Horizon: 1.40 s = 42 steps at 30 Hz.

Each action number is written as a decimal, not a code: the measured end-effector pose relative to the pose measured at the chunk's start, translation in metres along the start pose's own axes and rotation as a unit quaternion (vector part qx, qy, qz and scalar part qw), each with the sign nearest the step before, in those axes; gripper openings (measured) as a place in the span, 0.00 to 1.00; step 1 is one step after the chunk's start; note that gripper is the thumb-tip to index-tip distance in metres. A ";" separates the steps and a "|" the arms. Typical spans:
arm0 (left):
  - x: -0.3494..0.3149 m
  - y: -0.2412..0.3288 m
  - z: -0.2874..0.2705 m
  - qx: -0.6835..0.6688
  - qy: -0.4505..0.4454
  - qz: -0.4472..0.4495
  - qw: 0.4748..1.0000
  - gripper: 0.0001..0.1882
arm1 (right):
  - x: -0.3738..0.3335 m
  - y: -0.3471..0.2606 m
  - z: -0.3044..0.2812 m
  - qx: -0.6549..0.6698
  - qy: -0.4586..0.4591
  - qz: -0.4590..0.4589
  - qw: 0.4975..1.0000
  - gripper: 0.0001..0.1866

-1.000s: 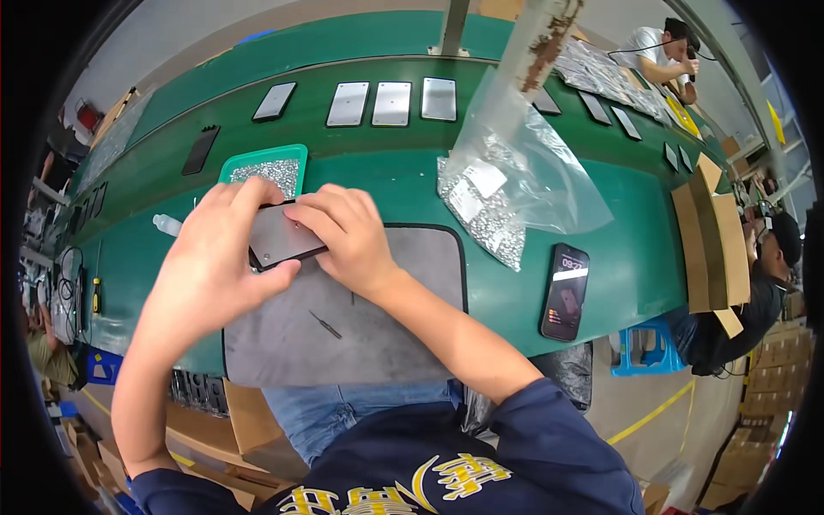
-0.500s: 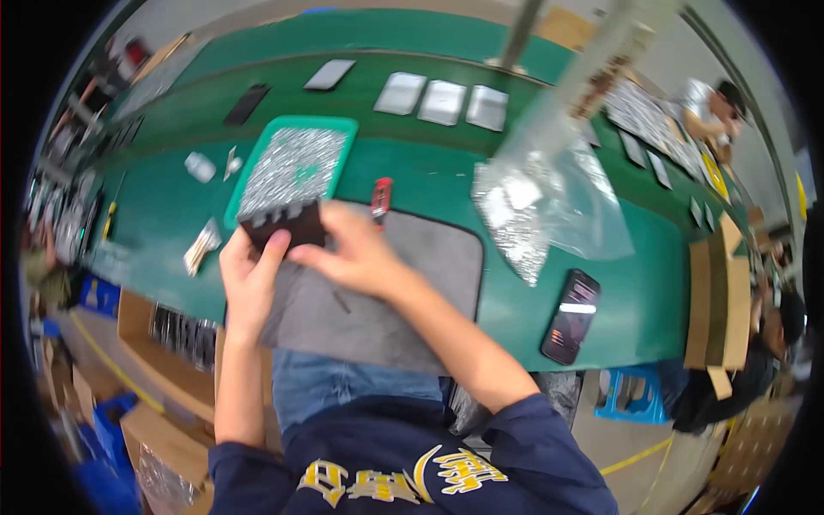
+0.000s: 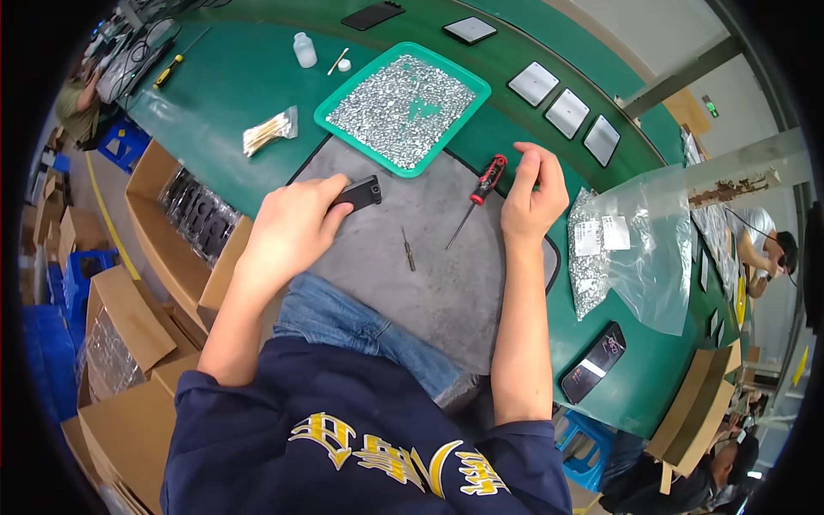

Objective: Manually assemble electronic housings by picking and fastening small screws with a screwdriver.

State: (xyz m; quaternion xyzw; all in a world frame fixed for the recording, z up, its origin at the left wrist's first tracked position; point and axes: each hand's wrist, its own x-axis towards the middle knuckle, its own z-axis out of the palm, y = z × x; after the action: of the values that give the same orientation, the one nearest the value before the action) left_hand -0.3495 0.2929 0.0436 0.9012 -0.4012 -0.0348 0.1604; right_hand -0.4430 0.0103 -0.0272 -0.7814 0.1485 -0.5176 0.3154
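Note:
My left hand grips a small black block-shaped part between thumb and fingers, over the left side of a grey mat. My right hand is above the mat's right edge, fingers partly curled with nothing visible in them. Just left of it lies a screwdriver with a red and black handle, its shaft pointing toward me. A thin dark bit rests on the mat between my hands. Beyond the mat stands a green tray filled with small silvery metal pieces.
Cotton swabs in a bag and a white bottle are at the left. On the right are a clear bag of silvery pieces and a phone. Flat pale panels line the back. An open carton stands at left.
My hands, both at the black part before, have separated. The left keeps it while the right has moved right, beside the screwdriver. The whole view has turned and shifted.

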 end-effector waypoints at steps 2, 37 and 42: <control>0.002 -0.001 0.004 0.011 0.004 -0.015 1.000 0.10 | 0.003 0.000 -0.002 -0.002 0.003 0.009 1.000 0.13; -0.003 -0.015 -0.006 -0.063 0.045 0.065 0.995 0.08 | -0.011 0.004 -0.015 -0.069 -0.018 0.105 0.992 0.17; 0.016 -0.041 -0.025 -0.041 -0.025 0.031 0.998 0.08 | -0.009 -0.001 -0.019 -0.051 -0.010 0.179 0.982 0.18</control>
State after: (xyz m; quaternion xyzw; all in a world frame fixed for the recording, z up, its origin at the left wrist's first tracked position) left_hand -0.3047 0.3133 0.0555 0.8799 -0.4310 -0.0690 0.1876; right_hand -0.4640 0.0093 -0.0277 -0.7621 0.3095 -0.4367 0.3642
